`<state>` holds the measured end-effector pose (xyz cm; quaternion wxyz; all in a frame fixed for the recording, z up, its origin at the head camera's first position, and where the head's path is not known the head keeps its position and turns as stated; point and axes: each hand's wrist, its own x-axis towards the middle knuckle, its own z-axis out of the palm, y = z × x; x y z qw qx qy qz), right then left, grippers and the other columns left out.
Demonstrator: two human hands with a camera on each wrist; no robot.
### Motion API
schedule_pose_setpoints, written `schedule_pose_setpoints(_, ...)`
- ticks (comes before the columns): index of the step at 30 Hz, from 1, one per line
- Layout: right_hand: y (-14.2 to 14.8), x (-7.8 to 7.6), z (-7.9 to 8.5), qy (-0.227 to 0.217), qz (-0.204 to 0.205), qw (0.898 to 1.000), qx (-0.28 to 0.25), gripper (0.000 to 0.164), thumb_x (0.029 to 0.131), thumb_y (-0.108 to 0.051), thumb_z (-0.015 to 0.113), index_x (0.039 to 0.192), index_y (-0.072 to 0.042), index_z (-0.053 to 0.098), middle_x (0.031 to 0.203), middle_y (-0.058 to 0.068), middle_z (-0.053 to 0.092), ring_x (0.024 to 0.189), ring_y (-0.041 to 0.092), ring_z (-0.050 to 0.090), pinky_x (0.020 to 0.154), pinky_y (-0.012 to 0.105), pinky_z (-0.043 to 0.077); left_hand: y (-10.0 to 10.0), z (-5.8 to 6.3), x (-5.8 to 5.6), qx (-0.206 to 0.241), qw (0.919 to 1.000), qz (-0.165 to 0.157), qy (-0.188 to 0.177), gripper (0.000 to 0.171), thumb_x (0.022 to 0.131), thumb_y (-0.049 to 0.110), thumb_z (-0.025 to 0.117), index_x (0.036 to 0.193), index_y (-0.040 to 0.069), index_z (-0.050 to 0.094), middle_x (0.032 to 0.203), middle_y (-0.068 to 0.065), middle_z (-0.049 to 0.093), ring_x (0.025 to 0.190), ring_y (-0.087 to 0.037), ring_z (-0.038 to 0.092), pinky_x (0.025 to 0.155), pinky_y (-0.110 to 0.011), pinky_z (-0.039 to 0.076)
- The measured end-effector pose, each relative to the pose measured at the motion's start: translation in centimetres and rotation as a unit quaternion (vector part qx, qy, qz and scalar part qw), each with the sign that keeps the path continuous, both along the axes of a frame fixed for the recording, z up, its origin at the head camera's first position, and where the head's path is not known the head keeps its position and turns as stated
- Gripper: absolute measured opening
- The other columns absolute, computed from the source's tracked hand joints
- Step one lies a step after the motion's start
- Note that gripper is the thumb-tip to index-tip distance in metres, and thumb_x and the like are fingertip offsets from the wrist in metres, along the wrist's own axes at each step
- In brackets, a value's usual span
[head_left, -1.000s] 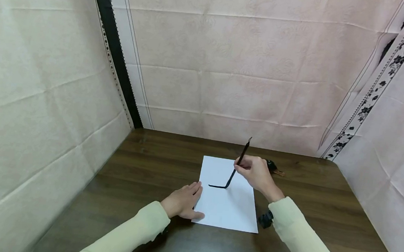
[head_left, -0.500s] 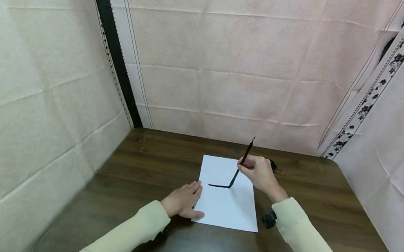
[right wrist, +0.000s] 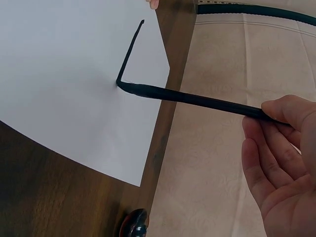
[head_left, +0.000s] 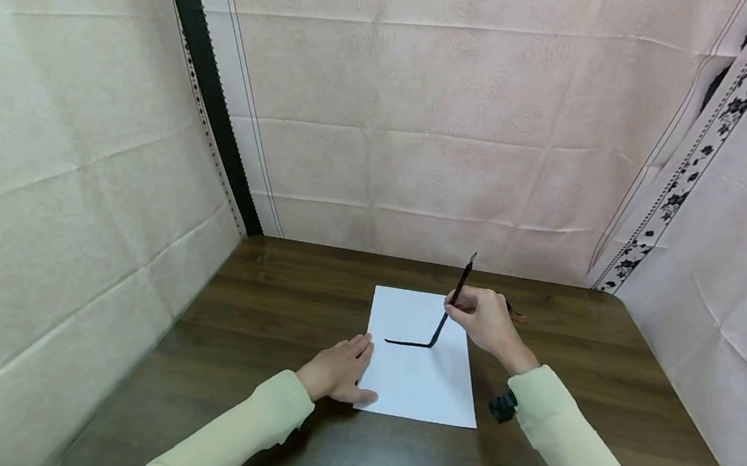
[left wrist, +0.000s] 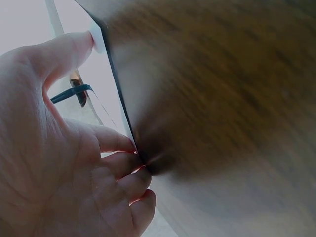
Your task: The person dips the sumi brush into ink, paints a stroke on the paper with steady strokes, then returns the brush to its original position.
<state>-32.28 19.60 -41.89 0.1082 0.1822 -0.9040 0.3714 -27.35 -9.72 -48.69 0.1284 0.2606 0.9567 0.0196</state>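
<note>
My right hand (head_left: 482, 319) pinches a dark ink brush (right wrist: 197, 100) between thumb and fingers, its handle leaning up and away. The brush tip meets a white sheet of paper (head_left: 418, 390) at the right end of a black ink line (head_left: 406, 343). That stroke runs straight across the sheet's middle, and in the right wrist view it ends at the bristles. My left hand (head_left: 340, 370) lies over the sheet's left edge, fingers extended, thumb near the lower left corner. In the left wrist view the fingertips (left wrist: 129, 160) sit along the paper's edge.
Behind my right hand, mostly hidden, a small dark glossy object (right wrist: 133, 224) rests on the brown wooden table (head_left: 269, 313). Pale cloth (head_left: 399, 114) hangs at the back and both sides, close to the table's edges.
The brush in my right hand has slid to the right across the paper, and the black line has grown longer behind it. My left hand stays in place.
</note>
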Motion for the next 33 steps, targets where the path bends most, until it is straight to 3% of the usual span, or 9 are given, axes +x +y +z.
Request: schedule_pose_setpoints(33,2.6,0.4,0.0,-0.008,-0.022,1.000,0.002,0.010,0.099,-0.014,0.074,0.108,-0.009,0.079,0.101,0.006,0.082,0.095,0.023,0.078,0.089,0.049,0.064,0.0,0.0,0.1,-0.003,0.9999,-0.004,0.011,0.095,0.097,0.062,0.063,0.164,0.000,0.034,0.175,-0.016,0.028,0.163,-0.029,0.028,0.132,-0.042,0.029)
